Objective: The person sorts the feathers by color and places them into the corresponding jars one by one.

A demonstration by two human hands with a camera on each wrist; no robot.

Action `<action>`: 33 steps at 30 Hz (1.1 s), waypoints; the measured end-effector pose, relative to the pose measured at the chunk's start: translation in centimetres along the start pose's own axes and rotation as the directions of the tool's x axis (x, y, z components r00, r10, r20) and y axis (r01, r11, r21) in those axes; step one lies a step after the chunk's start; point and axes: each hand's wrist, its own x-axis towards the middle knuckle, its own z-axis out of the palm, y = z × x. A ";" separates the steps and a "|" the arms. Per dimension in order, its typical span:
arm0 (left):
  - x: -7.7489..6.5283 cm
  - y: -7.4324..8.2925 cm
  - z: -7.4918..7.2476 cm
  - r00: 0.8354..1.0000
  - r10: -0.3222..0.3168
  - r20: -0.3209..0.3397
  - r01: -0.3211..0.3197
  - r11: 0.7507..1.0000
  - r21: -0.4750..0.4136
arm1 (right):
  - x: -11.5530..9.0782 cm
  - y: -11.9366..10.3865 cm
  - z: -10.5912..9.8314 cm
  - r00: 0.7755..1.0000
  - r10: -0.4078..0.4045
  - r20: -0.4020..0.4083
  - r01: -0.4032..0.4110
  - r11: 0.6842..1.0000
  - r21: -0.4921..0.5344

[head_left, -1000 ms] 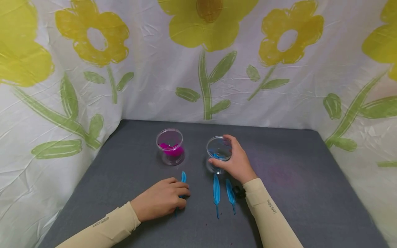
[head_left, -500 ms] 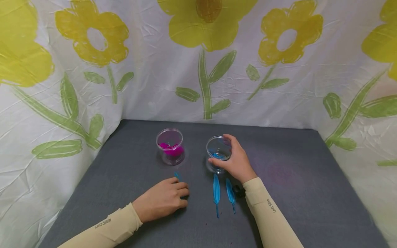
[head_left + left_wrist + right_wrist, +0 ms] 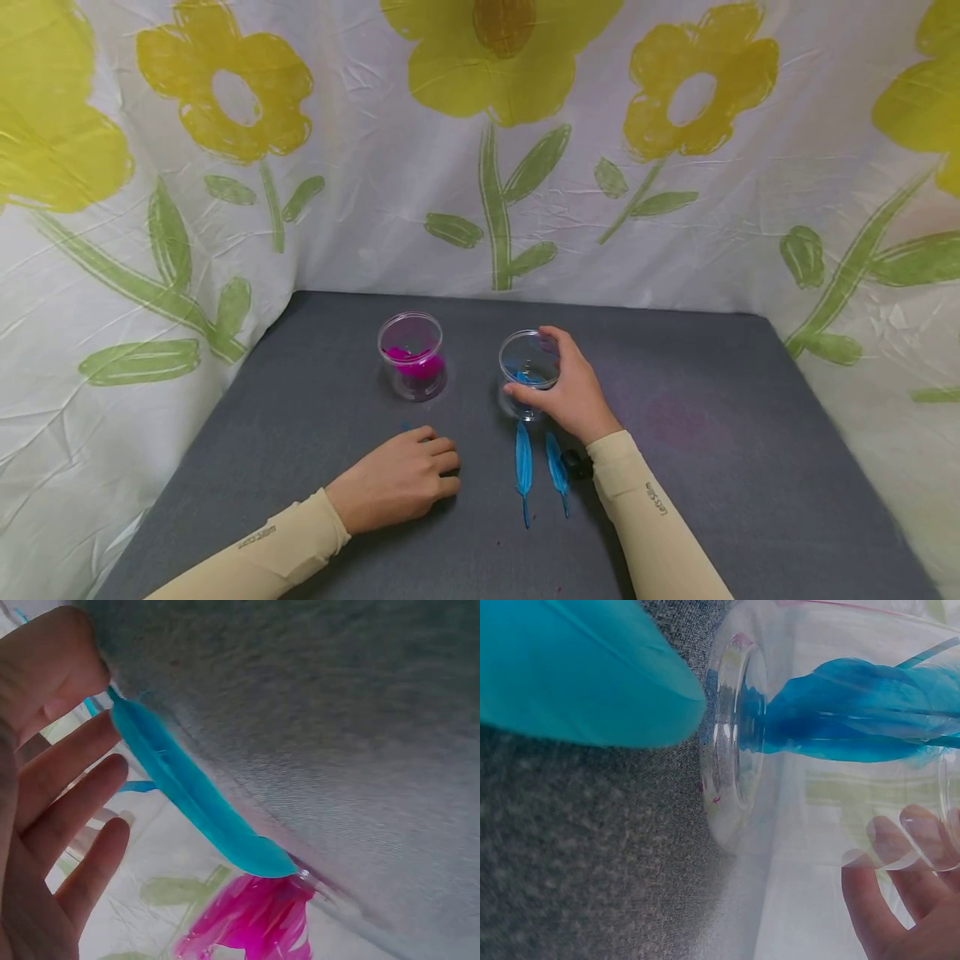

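Between the thumb and forefinger of my left hand (image 3: 401,479) the quill of a blue feather (image 3: 195,795) is pinched; its vane extends away from the fingertips in the left wrist view. From the head, that hand hides nearly all of it. My right hand (image 3: 573,387) grips a clear plastic cup (image 3: 528,358) from its right side, thumb in front and fingers behind. Blue feathers (image 3: 855,712) are inside this cup. Just in front of it, two more feathers lie on the cloth, a left one (image 3: 523,462) and a right one (image 3: 557,465).
A second clear cup (image 3: 410,333) with magenta feathers (image 3: 416,363) stands to the left of the gripped one. Dark grey cloth (image 3: 300,400) covers the table. Beyond it hangs a white curtain (image 3: 367,208) printed with yellow flowers. A black object (image 3: 576,464) sits at the right wrist.
The feather at the left hand has swung leftward, and less of it shows past the fingers. The right hand and its cup have hardly moved.
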 end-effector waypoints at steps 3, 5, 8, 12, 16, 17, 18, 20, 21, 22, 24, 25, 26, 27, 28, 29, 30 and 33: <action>0.7 -0.6 -0.4 0.998 -0.024 -0.058 0.020 0.998 -0.060 | 0.0 0.1 0.0 1.000 -0.003 -0.005 0.003 1.000 0.001; 1.1 -1.1 -0.8 0.994 -0.052 -0.099 0.041 0.992 -0.118 | 0.0 0.1 0.1 1.000 -0.009 -0.005 0.009 1.000 0.007; 1.6 -2.1 -1.5 0.981 -0.107 -0.164 0.074 0.978 -0.195 | -0.1 0.1 0.2 1.000 -0.011 -0.005 0.011 1.000 0.009; 2.2 -3.1 -2.2 0.965 -0.181 -0.191 0.127 0.956 -0.264 | -0.1 0.2 0.2 1.000 -0.014 -0.006 0.014 1.000 0.009; 2.9 -3.8 -2.4 0.953 -0.224 -0.205 0.148 0.933 -0.329 | 0.0 0.2 0.2 1.000 -0.023 -0.009 0.023 1.000 0.007; 3.1 -3.9 -2.4 0.949 -0.233 -0.213 0.150 0.927 -0.345 | 0.0 0.2 0.2 1.000 -0.024 -0.008 0.024 1.000 0.007; 3.4 -4.1 -2.4 0.944 -0.243 -0.222 0.152 0.920 -0.362 | 0.0 0.2 0.2 1.000 -0.025 -0.007 0.025 1.000 0.006; 3.8 -4.4 -2.4 0.932 -0.281 -0.227 0.171 0.897 -0.408 | 0.0 0.3 0.3 1.000 -0.026 -0.004 0.026 1.000 0.000; 4.0 -4.5 -2.5 0.925 -0.306 -0.225 0.184 0.879 -0.440 | 0.0 0.3 0.3 1.000 -0.028 -0.003 0.028 1.000 -0.002; 4.2 -4.7 -2.6 0.917 -0.336 -0.215 0.202 0.856 -0.477 | 0.0 0.3 0.3 1.000 -0.029 -0.004 0.029 1.000 -0.003; 4.6 -5.1 -2.8 0.895 -0.407 -0.181 0.245 0.790 -0.563 | 0.0 0.3 0.3 0.999 -0.032 -0.007 0.032 0.999 -0.006; 4.8 -5.3 -3.0 0.883 -0.443 -0.158 0.267 0.749 -0.606 | 0.0 0.3 0.3 0.999 -0.036 -0.009 0.036 0.999 -0.005; 5.1 -5.5 -3.1 0.869 -0.473 -0.144 0.280 0.711 -0.646 | 0.1 0.3 0.3 0.999 -0.039 -0.012 0.039 0.999 -0.003; 5.3 -5.7 -3.3 0.856 -0.501 -0.130 0.291 0.673 -0.680 | 0.1 0.3 0.3 0.999 -0.041 -0.014 0.041 0.999 -0.003; 5.5 -5.9 -3.5 0.842 -0.526 -0.121 0.297 0.638 -0.711 | 0.1 0.3 0.3 0.999 -0.043 -0.015 0.043 0.999 -0.003; 5.7 -6.1 -3.7 0.830 -0.545 -0.118 0.295 0.609 -0.736 | 0.2 0.3 0.2 0.999 -0.045 -0.016 0.045 0.999 -0.003; 5.9 -6.3 -3.9 0.819 -0.562 -0.115 0.293 0.582 -0.758 | 0.2 0.3 0.2 0.999 -0.045 -0.018 0.045 0.999 -0.005; 6.7 -6.8 -4.4 0.792 -0.599 -0.118 0.268 0.514 -0.815 | 0.1 0.4 0.1 0.999 -0.041 -0.021 0.040 0.999 -0.007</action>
